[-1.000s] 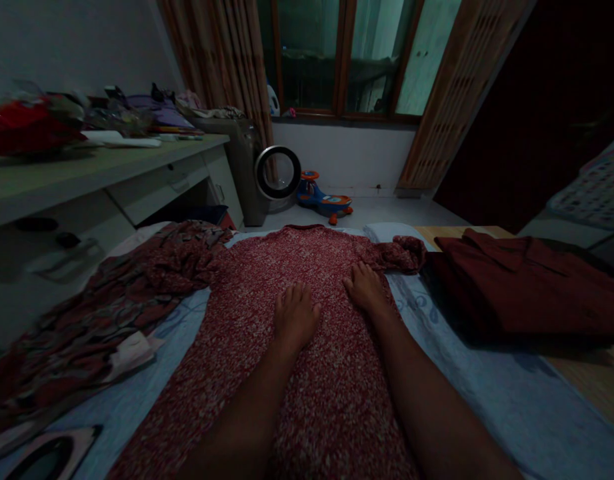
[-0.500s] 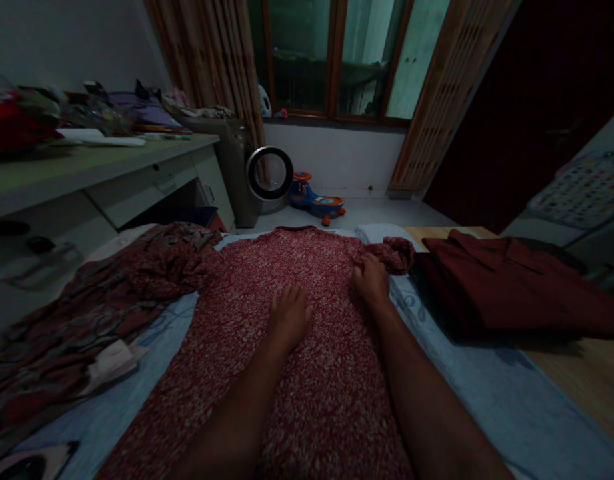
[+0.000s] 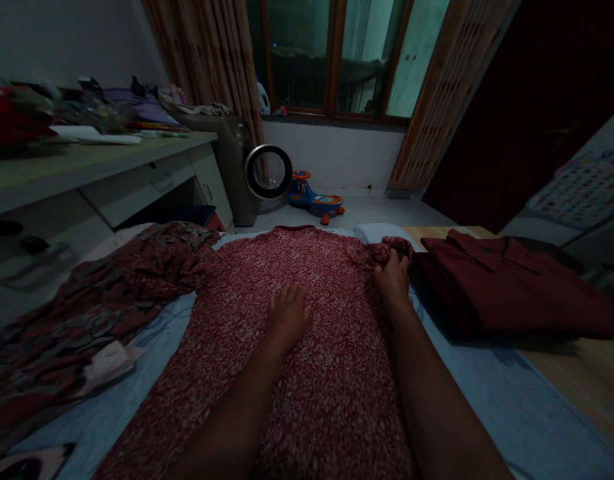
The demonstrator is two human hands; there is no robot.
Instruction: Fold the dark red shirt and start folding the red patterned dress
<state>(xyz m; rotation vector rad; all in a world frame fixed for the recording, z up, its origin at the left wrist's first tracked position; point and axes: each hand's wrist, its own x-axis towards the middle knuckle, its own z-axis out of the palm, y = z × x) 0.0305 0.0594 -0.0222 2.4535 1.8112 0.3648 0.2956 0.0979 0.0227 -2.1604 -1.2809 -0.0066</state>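
Observation:
A red speckled garment (image 3: 311, 360) lies spread flat on a pale blue sheet (image 3: 487, 387) in front of me. My left hand (image 3: 287, 317) rests flat on the middle of the garment, fingers stretched out. At the garment's right edge my right hand (image 3: 394, 277) has its fingers curled round the bunched right sleeve (image 3: 393, 248).
A dark red patterned cloth (image 3: 107, 293) is heaped on the left. A folded maroon garment (image 3: 511, 287) lies on the right on the wooden surface (image 3: 587, 380). A cluttered desk (image 3: 87, 167) stands left. A washing machine (image 3: 247, 170) and a toy car (image 3: 314, 197) sit near the window.
My right hand has slid right from the garment's chest to its sleeve and closed on it. My left hand has stayed flat in place.

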